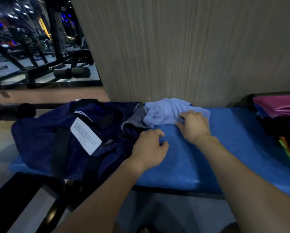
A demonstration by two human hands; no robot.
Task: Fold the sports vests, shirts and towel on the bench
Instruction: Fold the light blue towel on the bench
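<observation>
The main risk is that the towel (164, 111) comes along with the wrong thing. It lies crumpled at the back of the desk (208, 148), against the wood wall (191, 47), and its left edge touches a grey cloth (137, 118) that spills from the dark blue bag (65, 132). A pull on the towel could drag that grey cloth out with it, or tug the bag, which already hangs over the desk's left end. A grip that takes only one layer would also leave the towel bunched when lifted, not spread for folding.

The right hand (194, 125) rests on the towel's near right corner, its fingers curled down onto the fabric; whether it truly pinches the cloth I cannot tell. The left hand (149, 147) sits just left of it, at the bag's edge, fingers loosely curled; it seems to hold nothing. The towel lies just beyond it.

A stack of coloured clothes (278, 106) sits at the far right, well apart from both hands. The bare desk between gives room to lay the towel flat.
</observation>
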